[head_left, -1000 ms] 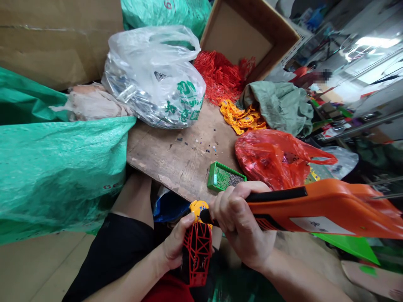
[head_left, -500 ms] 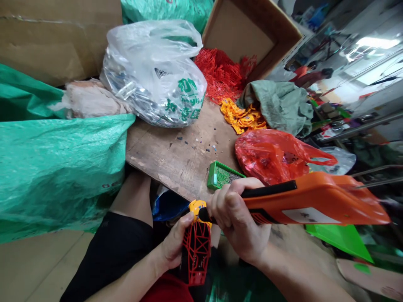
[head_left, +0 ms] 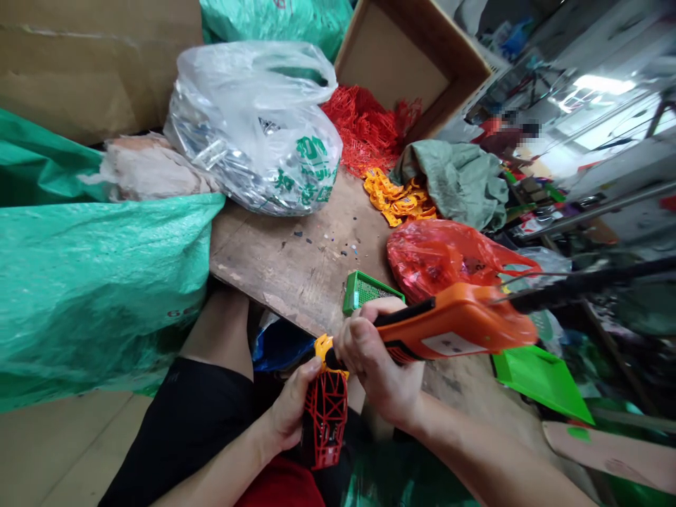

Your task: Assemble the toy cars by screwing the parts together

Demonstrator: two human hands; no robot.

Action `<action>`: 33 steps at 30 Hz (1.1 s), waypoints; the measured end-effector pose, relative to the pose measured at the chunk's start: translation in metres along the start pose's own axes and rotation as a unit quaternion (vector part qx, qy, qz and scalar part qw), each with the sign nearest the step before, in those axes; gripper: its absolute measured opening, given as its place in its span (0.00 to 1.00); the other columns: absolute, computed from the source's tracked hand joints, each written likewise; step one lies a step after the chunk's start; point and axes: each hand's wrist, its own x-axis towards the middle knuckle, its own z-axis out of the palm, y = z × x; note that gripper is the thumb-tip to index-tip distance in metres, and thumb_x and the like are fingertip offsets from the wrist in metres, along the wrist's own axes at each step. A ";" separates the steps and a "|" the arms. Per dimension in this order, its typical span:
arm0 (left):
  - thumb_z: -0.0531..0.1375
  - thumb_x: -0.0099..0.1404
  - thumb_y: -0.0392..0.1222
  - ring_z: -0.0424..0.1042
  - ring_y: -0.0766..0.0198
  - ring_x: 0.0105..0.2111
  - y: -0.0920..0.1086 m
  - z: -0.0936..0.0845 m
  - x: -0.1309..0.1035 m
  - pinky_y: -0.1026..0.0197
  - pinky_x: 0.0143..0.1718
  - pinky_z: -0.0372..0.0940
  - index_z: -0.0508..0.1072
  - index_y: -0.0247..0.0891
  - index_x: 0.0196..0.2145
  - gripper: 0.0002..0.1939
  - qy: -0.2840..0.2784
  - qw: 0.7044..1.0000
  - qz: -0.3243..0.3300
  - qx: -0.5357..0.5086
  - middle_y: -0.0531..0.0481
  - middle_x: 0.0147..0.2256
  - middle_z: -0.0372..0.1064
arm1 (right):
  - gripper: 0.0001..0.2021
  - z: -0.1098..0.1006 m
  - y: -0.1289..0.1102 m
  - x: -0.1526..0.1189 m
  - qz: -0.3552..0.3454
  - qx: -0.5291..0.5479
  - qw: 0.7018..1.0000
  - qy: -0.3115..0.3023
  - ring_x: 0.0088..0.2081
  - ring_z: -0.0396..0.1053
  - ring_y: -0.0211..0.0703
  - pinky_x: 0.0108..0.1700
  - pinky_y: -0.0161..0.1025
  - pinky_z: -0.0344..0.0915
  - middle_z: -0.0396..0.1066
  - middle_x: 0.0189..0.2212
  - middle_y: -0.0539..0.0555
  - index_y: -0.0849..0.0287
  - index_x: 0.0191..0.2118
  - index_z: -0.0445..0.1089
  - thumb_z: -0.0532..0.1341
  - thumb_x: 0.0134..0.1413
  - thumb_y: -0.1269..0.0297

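Note:
My left hand (head_left: 293, 408) grips a red lattice frame (head_left: 330, 415) with a yellow plastic piece (head_left: 322, 346) at its upper end, over my lap. My right hand (head_left: 377, 366) is wrapped round the front of an orange power tool (head_left: 465, 320), whose dark tip touches or nearly touches the yellow piece. The tool's rear points to the right, with a dark cord or hose behind it. Just beyond my right hand, a small green tray (head_left: 349, 294) of tiny metal parts sits at the table's edge.
On the wooden table (head_left: 274, 260) are a clear bag (head_left: 253, 141), red lattice pieces (head_left: 359, 130), yellow pieces (head_left: 396, 197) and a red bag (head_left: 438, 253). A green sack (head_left: 105, 289) stands left. A bright green tray (head_left: 543, 384) lies right. People are in the background.
The orange tool's rear has swung toward the left and its body looks shorter, with the dark cord now showing. My right hand has shifted slightly left; the held frame has moved slightly up and left.

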 end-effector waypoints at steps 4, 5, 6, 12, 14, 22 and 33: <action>0.69 0.57 0.63 0.75 0.61 0.25 -0.002 -0.002 0.002 0.61 0.30 0.70 0.80 0.31 0.34 0.27 -0.005 1.000 -0.025 0.001 0.45 0.25 0.78 | 0.11 0.007 -0.006 0.005 -0.008 0.037 0.999 0.030 0.16 0.55 0.31 0.20 0.31 0.60 0.57 0.18 0.38 0.53 0.38 0.63 0.66 0.64 0.59; 0.70 0.57 0.63 0.76 0.61 0.25 -0.002 -0.002 0.003 0.61 0.31 0.70 0.80 0.31 0.34 0.28 -0.004 1.000 -0.027 0.001 0.45 0.26 0.78 | 0.11 0.008 -0.011 0.006 -0.008 0.058 0.998 0.036 0.16 0.55 0.31 0.20 0.31 0.60 0.56 0.17 0.38 0.53 0.37 0.63 0.67 0.63 0.60; 0.70 0.56 0.63 0.76 0.61 0.26 -0.003 -0.002 0.003 0.60 0.33 0.71 0.80 0.30 0.35 0.28 -0.003 1.000 -0.024 0.000 0.45 0.27 0.78 | 0.11 0.009 -0.015 0.008 -0.009 0.081 0.996 0.038 0.15 0.55 0.30 0.20 0.30 0.60 0.56 0.16 0.38 0.53 0.36 0.63 0.67 0.63 0.60; 0.72 0.52 0.64 0.78 0.59 0.26 -0.004 -0.005 0.002 0.56 0.39 0.74 0.81 0.28 0.35 0.31 0.009 1.000 -0.027 0.007 0.44 0.28 0.79 | 0.09 -0.006 -0.039 0.013 -0.047 0.138 0.987 0.061 0.15 0.54 0.29 0.21 0.30 0.61 0.58 0.15 0.38 0.55 0.34 0.66 0.66 0.64 0.65; 0.72 0.50 0.65 0.78 0.58 0.28 -0.003 -0.006 0.003 0.58 0.36 0.73 0.81 0.27 0.35 0.33 0.012 0.999 -0.038 0.010 0.44 0.29 0.79 | 0.09 -0.015 -0.042 0.015 -0.059 0.131 0.987 0.071 0.15 0.53 0.29 0.20 0.30 0.60 0.57 0.15 0.38 0.55 0.34 0.66 0.67 0.63 0.65; 0.69 0.50 0.69 0.76 0.60 0.26 -0.002 -0.011 0.001 0.62 0.30 0.70 0.81 0.28 0.33 0.35 0.001 0.997 -0.071 0.036 0.43 0.27 0.78 | 0.10 -0.042 -0.038 0.039 -0.111 0.077 0.978 0.162 0.14 0.53 0.29 0.19 0.31 0.59 0.56 0.14 0.37 0.55 0.34 0.66 0.69 0.59 0.63; 0.59 0.60 0.73 0.71 0.60 0.27 0.007 0.004 -0.011 0.56 0.43 0.69 0.81 0.29 0.33 0.37 -0.094 0.986 -0.020 0.135 0.44 0.24 0.73 | 0.12 -0.075 -0.034 0.059 -0.115 -0.027 0.983 0.141 0.23 0.67 0.35 0.28 0.36 0.69 0.67 0.23 0.43 0.55 0.44 0.71 0.70 0.59 0.58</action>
